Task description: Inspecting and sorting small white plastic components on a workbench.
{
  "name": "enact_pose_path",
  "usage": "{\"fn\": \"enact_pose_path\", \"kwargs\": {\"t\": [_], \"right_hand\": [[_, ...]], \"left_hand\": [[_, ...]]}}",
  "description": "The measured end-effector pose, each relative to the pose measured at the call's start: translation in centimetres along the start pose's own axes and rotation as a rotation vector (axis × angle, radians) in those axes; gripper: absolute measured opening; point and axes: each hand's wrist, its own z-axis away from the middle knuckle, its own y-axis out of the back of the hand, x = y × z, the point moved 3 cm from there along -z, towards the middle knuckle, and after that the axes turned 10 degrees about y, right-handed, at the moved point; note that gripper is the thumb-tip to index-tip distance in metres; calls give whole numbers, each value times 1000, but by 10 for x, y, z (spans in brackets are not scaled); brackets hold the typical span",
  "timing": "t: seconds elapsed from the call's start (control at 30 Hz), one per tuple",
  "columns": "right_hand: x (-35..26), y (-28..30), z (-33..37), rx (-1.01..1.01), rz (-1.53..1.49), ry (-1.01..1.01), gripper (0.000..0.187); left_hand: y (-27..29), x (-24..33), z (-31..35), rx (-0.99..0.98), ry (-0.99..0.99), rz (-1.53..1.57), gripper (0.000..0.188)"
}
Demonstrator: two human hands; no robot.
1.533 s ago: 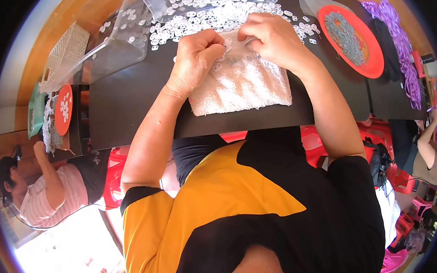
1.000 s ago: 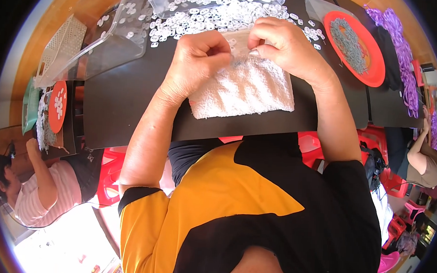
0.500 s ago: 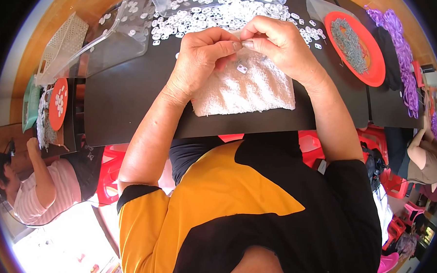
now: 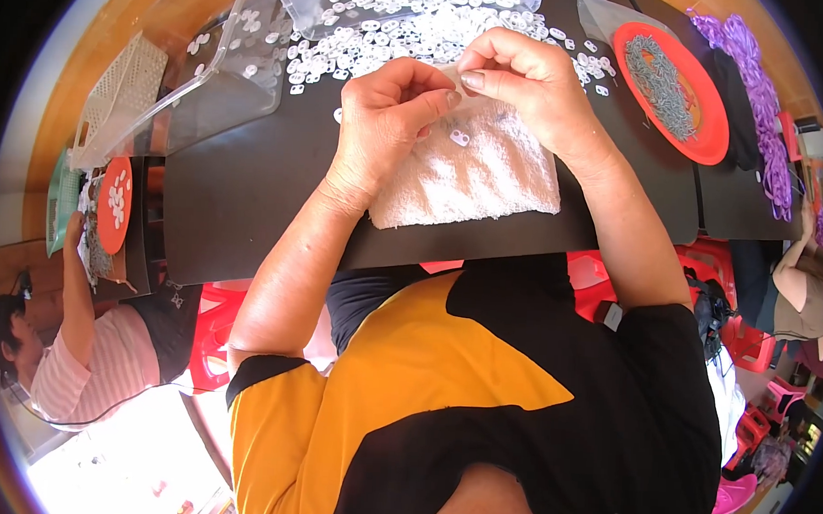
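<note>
My left hand is closed, its thumb pressed toward curled fingers above a white terry towel. Close on its right, my right hand pinches thumb and forefinger together over the towel's far edge. Whatever sits in either pinch is too small or too covered to make out. On the towel below the fingertips lies one small white plastic piece with two holes. Many like it form a loose pile of white pieces just beyond my hands.
A clear plastic bin lies left of the pile. At right, a red plate holds thin grey metal pins, near a purple cord bundle. At left, a person reaches toward a green basket beside a red plate.
My fingertips, which met half a second ago, are now slightly apart, the left hand a little lower and to the right. The person at left has raised an arm toward the green basket.
</note>
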Motion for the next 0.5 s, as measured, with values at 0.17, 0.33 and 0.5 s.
{"fn": "enact_pose_path", "kwargs": {"t": [0.17, 0.33, 0.5], "right_hand": [[-1, -2, 1, 14, -163, -73, 3], [-5, -3, 0, 5, -255, -115, 10], [-8, -2, -1, 4, -312, -176, 19]], "left_hand": [[-4, 1, 2, -3, -94, -24, 10], [-4, 0, 3, 5, -217, -75, 13], [-7, 0, 3, -34, -235, 64, 13]]}}
